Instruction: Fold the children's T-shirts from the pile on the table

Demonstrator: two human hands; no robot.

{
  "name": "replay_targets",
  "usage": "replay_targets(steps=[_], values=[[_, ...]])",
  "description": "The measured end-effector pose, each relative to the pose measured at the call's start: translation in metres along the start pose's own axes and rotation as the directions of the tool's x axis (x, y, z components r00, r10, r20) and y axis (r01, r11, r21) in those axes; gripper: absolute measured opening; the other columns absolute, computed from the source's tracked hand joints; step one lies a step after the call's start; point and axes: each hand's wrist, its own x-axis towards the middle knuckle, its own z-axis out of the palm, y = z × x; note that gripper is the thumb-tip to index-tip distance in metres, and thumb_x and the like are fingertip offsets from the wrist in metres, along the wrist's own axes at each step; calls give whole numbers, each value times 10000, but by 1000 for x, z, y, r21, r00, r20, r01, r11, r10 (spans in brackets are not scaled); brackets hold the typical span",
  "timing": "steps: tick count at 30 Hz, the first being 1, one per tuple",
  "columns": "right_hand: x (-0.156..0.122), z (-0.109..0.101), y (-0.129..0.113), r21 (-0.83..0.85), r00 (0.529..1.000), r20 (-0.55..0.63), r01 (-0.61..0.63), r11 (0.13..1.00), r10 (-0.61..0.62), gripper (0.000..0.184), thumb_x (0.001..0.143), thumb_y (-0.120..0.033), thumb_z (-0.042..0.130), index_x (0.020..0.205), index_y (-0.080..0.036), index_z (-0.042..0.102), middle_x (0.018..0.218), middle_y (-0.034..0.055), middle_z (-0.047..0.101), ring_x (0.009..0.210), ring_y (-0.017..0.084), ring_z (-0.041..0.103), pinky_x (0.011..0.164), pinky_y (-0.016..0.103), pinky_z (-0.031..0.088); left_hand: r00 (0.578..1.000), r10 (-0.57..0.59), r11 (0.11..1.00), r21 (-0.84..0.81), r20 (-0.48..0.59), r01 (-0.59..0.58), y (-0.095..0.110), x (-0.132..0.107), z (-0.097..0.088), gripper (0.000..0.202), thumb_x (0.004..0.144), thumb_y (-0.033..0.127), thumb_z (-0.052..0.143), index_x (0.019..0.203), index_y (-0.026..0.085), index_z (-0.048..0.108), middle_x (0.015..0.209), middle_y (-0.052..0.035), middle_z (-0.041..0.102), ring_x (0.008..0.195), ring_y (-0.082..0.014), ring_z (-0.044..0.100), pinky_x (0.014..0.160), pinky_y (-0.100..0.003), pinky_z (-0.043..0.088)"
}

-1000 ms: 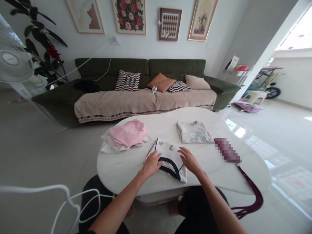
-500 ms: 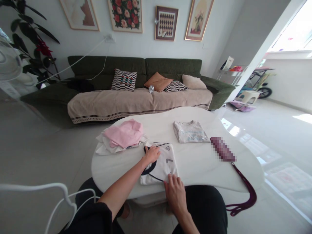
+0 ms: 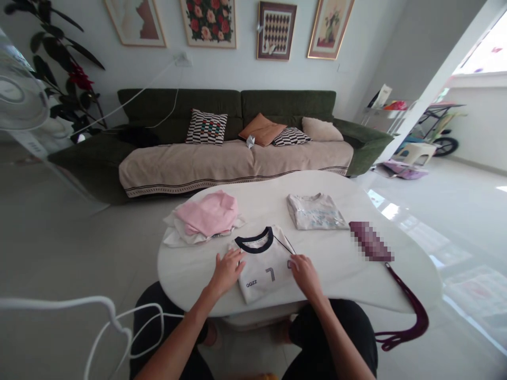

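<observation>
A folded white T-shirt with a navy neckband lies on the white table before me. Its neckline points away toward the sofa, and dark print marks the front. My left hand touches the shirt's left edge, fingers apart. At the opposite edge, my right hand has its fingers bent around the fabric near a dark seam line. Behind the shirt to the left is a loose pile of white clothing with a pink garment on top. A folded pale grey T-shirt lies farther back to the right.
A blurred-out maroon item with a strap rests on the right of the table, the strap hanging over the edge. White cables loop at lower left. Beyond the table stands a green sofa with cushions.
The white T-shirt has turned so its neckline faces away from me. My left hand moved off its middle to the left edge; my right hand moved from the near edge to the right edge.
</observation>
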Motion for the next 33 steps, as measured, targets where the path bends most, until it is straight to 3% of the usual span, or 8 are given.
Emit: replay_targets(steps=[3,6,12,16,18,21,24,33], values=[[19,-3,34,4,994,-7,-110,994,110,255,791,-304,399,891,-161,584,756,64,598,762,173,549,661,262,388,994,-96,995,10,58,96,-4,-35,20,413,852,386,378,1250,281,418,1380,-66,325,1261,-252,276,969,-591,167],[23,1,45,20,988,34,-153,988,152,202,755,-330,438,772,-182,575,615,4,564,600,130,529,548,222,343,990,-113,994,23,84,111,-3,-46,36,502,839,391,400,1320,285,302,1423,-64,214,1286,-265,217,958,-625,130],[-7,8,44,28,978,51,-206,978,204,145,735,-295,435,691,-199,535,582,-6,570,565,123,518,511,213,292,969,24,1000,-12,246,-21,-23,-18,15,602,794,363,479,1340,314,231,1437,-42,154,1306,-256,156,948,-648,41],[-45,15,40,42,969,46,-245,969,243,166,748,-336,429,669,-212,505,570,-4,579,566,140,540,506,219,295,941,101,992,-99,323,-73,-34,9,1,570,762,283,524,1293,344,328,1425,-10,211,1308,-265,145,960,-624,122],[-58,18,39,79,966,43,-257,963,254,210,763,-386,416,672,-217,499,570,-4,584,564,147,549,505,223,304,961,116,983,-167,250,-75,-33,18,4,465,767,207,500,1221,301,457,1382,-18,325,1281,-235,240,1008,-506,207],[-61,16,38,124,960,7,-278,953,279,288,786,-455,371,712,-217,514,568,0,584,553,153,551,510,234,322,999,36,960,-276,-33,-44,-28,20,17,358,785,140,447,1117,212,558,1236,-54,503,1131,-166,454,979,-301,331],[-46,12,36,113,955,-20,-293,949,297,310,792,-457,356,745,-210,539,630,24,613,602,162,566,528,241,335,970,-127,946,-318,-206,56,-25,9,35,357,792,132,440,1139,166,517,1125,-79,549,987,-152,539,895,-278,404],[-27,19,38,71,957,44,-290,955,287,342,756,-510,405,617,-212,501,619,14,587,590,143,536,510,226,312,947,-272,921,-333,-172,204,-25,-22,47,175,833,271,444,899,165,566,789,-35,629,716,-142,591,691,-236,432]])
